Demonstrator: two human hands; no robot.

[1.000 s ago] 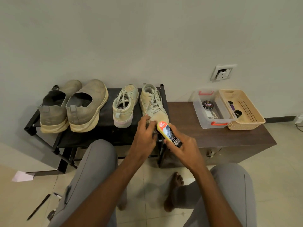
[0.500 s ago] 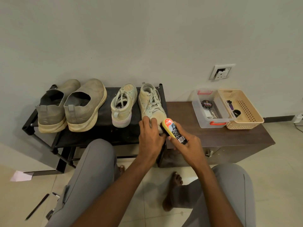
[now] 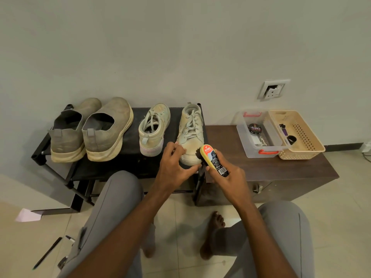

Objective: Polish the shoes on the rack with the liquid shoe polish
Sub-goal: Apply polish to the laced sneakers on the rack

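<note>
At the right end of the black shoe rack (image 3: pixel 128 167), a pale laced sneaker (image 3: pixel 191 137) sits with its toe toward the person, and the dark sponge tip of the yellow liquid shoe polish bottle (image 3: pixel 213 160) touches that toe. Fingers of the right hand (image 3: pixel 230 178) curl round the bottle, tilting it. On the other side of the toe, the left hand (image 3: pixel 172 167) steadies the sneaker, fingers bent over its edge and thumb stretched toward the bottle. Left of this sneaker stands its pair (image 3: pixel 153 129), heel outward, and further left two grey slip-on shoes (image 3: pixel 90 129). Right of the rack, a brown counter (image 3: pixel 271 169) carries a clear plastic box (image 3: pixel 259 135) holding a black polish tin (image 3: pixel 254 128), with a beige basket (image 3: pixel 297 135) just beside it
</note>
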